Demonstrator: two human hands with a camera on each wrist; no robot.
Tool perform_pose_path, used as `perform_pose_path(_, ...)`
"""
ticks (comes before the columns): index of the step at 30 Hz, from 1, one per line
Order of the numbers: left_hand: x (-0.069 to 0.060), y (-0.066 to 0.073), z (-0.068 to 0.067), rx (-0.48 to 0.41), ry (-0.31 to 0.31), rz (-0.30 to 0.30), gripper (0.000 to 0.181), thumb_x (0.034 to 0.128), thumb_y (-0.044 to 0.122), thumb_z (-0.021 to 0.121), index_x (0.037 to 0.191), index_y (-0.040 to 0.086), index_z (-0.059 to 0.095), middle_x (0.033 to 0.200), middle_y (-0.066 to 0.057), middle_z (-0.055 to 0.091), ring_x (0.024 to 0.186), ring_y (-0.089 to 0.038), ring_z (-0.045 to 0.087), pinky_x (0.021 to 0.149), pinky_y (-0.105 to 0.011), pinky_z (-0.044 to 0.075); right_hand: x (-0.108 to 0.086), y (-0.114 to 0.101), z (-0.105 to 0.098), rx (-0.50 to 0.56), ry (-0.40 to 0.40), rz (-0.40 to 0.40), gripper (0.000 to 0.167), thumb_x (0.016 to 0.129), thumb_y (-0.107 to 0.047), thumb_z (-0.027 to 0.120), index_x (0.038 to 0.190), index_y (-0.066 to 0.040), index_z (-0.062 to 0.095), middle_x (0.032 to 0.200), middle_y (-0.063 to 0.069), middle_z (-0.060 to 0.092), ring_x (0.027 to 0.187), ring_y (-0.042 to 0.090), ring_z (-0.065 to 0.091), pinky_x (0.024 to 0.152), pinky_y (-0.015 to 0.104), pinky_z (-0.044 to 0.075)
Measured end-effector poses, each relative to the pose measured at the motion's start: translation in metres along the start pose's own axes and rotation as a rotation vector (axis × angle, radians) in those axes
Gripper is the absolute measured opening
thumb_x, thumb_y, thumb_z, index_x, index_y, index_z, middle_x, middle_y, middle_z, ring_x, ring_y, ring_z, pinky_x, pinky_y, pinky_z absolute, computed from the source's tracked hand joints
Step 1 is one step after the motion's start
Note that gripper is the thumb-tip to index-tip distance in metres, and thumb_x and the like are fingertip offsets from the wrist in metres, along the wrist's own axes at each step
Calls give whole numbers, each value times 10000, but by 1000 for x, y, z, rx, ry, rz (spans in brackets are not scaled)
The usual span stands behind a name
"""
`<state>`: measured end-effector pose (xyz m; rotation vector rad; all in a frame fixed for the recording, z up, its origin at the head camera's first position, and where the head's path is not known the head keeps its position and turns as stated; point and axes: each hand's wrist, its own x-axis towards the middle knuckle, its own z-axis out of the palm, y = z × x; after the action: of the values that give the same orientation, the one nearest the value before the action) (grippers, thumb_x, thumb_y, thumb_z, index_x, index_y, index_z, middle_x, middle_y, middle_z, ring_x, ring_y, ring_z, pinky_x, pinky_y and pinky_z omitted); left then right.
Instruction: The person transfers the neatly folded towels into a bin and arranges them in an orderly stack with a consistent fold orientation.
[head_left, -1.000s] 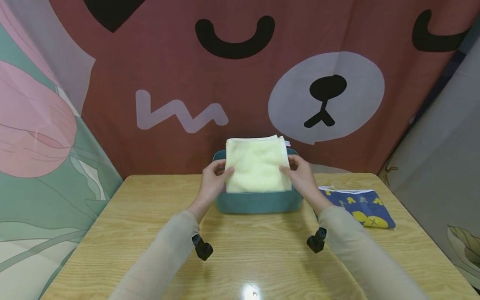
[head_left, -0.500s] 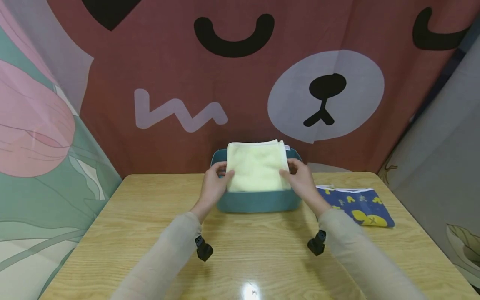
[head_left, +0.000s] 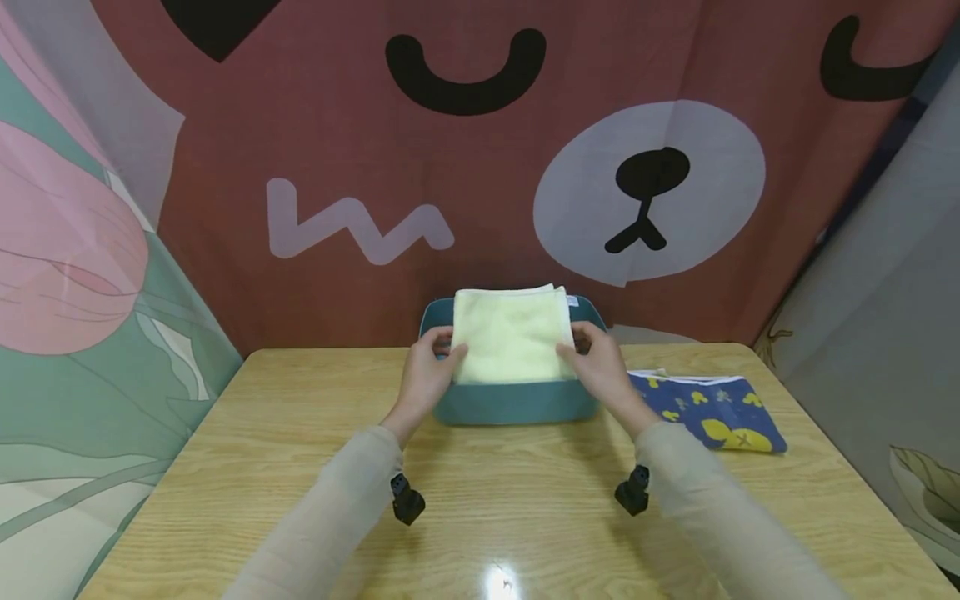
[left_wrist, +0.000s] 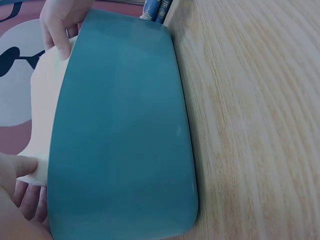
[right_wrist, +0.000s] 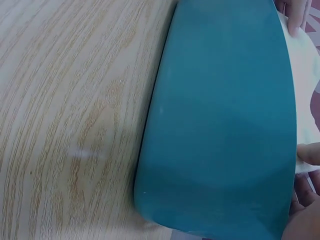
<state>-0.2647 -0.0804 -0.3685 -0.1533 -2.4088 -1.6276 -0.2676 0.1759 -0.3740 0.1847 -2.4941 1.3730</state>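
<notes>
A folded pale yellow cloth point(head_left: 513, 335) stands tilted in the mouth of a teal bin point(head_left: 517, 403), its lower edge hidden behind the bin's front wall. My left hand point(head_left: 429, 372) pinches the cloth's left side, thumb in front and fingers behind. On the other side my right hand point(head_left: 600, 365) pinches the right edge the same way. The left wrist view shows the bin's outer wall point(left_wrist: 120, 125) with the cloth point(left_wrist: 46, 100) rising past its rim. In the right wrist view the cloth point(right_wrist: 304, 85) shows beyond the bin's rim.
A blue pouch point(head_left: 712, 412) with yellow shapes lies on the wooden table point(head_left: 315, 467), right of the bin and beside my right forearm. A reddish curtain point(head_left: 345, 108) with a cartoon face hangs right behind the table's back edge.
The cloth has moved down a little into the bin, with both hands still pinching its sides. The bin and the pouch stay about where they were.
</notes>
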Motion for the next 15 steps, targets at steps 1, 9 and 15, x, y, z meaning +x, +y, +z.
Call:
perform_pose_path(1, 0, 0, 0, 2, 1, -1, 360, 946, 133, 683, 1276, 10, 610, 1164, -137, 652, 1017, -271, 612, 796, -385, 531, 0, 0, 0, -2, 1, 6, 319, 948, -69, 661, 1236, 53, 596, 1034, 200, 628, 936, 303, 577, 784, 392, 470)
perform_pose_path(9, 2, 0, 1, 23, 1, -9, 360, 941, 118, 680, 1273, -4, 610, 1146, -148, 661, 1029, -274, 627, 826, -390, 538, 1, -3, 0, -19, 8, 26, 344, 942, -74, 667, 1253, 58, 599, 1090, 223, 642, 981, 333, 604, 812, 430, 507)
perform_pose_path(15, 1, 1, 2, 39, -4, -21, 366, 945, 117, 674, 1280, -10, 604, 1158, -155, 660, 1047, -281, 628, 852, -395, 536, 0, -3, -1, -36, 7, 45, 363, 946, -81, 662, 1272, 61, 592, 1121, 232, 640, 1004, 347, 607, 829, 444, 518)
